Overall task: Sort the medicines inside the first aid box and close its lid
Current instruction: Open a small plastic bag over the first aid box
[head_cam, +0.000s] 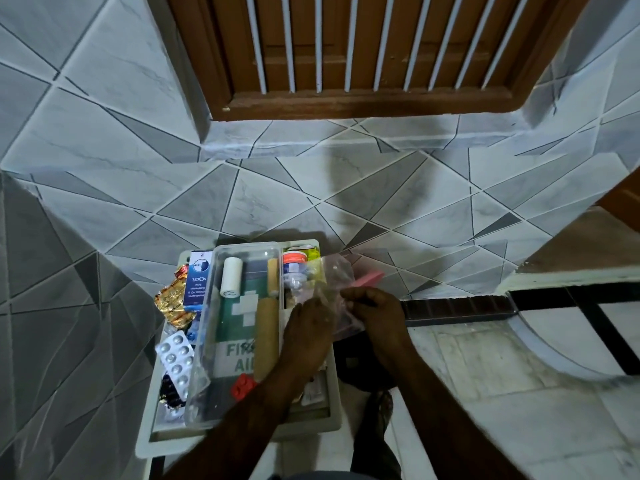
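The white first aid box lies open low in the centre, against the tiled wall. A clear inner tray rests over its green "FIRST AID" label and holds a white bandage roll and tan rolls. Blister strips, a gold foil pack and a blue medicine carton fill the left side. Bottles stand at the far right corner. My left hand and my right hand both pinch a clear plastic bag holding a pink item above the box's right edge.
Grey and white tiled wall rises right behind the box, with a brown wooden barred window above. A dark bag or cloth lies on the pale floor to the right of the box. A dark tiled step runs off to the right.
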Demonstrator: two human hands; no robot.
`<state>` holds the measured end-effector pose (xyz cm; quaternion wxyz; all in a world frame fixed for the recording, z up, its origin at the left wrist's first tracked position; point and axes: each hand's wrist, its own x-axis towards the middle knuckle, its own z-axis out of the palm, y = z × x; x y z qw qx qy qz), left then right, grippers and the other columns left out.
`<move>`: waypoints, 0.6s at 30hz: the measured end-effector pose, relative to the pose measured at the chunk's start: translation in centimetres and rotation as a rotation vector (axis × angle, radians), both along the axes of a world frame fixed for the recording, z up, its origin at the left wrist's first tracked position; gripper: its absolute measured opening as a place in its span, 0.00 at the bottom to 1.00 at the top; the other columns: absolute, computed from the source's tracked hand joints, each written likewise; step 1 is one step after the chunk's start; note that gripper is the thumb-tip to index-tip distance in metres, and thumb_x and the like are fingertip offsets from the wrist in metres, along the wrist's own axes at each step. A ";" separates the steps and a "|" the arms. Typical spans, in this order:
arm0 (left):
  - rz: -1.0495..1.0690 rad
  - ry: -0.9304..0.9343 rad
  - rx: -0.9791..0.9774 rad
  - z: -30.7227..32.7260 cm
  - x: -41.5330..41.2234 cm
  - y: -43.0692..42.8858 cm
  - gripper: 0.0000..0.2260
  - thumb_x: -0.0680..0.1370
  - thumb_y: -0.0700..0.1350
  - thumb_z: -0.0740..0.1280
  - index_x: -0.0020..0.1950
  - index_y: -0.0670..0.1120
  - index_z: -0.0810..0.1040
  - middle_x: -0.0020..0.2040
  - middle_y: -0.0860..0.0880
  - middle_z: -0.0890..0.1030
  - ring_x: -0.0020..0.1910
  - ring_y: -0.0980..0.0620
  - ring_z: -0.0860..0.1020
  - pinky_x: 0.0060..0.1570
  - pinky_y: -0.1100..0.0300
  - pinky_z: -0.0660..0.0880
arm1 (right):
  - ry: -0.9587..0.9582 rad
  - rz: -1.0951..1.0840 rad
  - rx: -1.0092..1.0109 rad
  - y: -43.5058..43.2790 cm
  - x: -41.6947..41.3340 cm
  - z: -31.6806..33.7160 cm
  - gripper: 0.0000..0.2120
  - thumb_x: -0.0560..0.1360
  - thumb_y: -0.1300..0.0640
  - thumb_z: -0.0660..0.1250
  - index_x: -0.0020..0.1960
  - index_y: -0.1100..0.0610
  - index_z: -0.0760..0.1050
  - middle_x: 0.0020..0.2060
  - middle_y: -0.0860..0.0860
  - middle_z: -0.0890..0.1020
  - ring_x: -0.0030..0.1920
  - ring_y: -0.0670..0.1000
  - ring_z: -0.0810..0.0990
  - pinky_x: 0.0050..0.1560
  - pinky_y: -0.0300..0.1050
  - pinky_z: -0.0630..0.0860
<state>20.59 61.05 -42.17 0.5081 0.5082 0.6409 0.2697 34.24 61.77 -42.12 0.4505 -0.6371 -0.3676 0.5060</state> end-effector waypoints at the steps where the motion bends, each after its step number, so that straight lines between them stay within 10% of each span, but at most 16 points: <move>1: 0.057 -0.061 -0.013 0.1 0.2 0.3 0.21 0.73 0.51 0.62 0.66 0.50 0.72 0.63 0.47 0.77 0.60 0.47 0.77 0.60 0.43 0.75 | 0.041 -0.028 0.004 0.0 0.6 0.6 0.10 0.76 0.69 0.64 0.53 0.63 0.81 0.47 0.56 0.85 0.45 0.48 0.84 0.45 0.37 0.82; 8: 0.167 -0.329 -0.039 1.7 3.9 3.9 0.09 0.78 0.38 0.63 0.52 0.51 0.77 0.51 0.44 0.81 0.49 0.46 0.80 0.52 0.49 0.78 | 0.205 -0.195 0.073 0.5 5.7 2.9 0.11 0.74 0.72 0.64 0.52 0.65 0.82 0.47 0.60 0.85 0.41 0.53 0.84 0.33 0.41 0.81; 12: 0.091 -0.236 -0.060 0.0 7.5 5.7 0.07 0.80 0.43 0.62 0.52 0.51 0.78 0.51 0.49 0.81 0.51 0.44 0.81 0.56 0.45 0.78 | 0.152 -0.276 0.065 0.7 9.1 1.0 0.12 0.73 0.72 0.66 0.47 0.59 0.84 0.46 0.58 0.85 0.46 0.54 0.83 0.51 0.46 0.79; 18: -0.003 -0.114 -0.169 -4.3 12.3 7.4 0.10 0.80 0.40 0.60 0.50 0.49 0.80 0.50 0.47 0.81 0.49 0.45 0.80 0.55 0.49 0.79 | -0.025 -0.301 -0.076 0.6 13.7 -3.7 0.16 0.73 0.70 0.66 0.45 0.51 0.83 0.49 0.60 0.84 0.47 0.57 0.82 0.48 0.48 0.78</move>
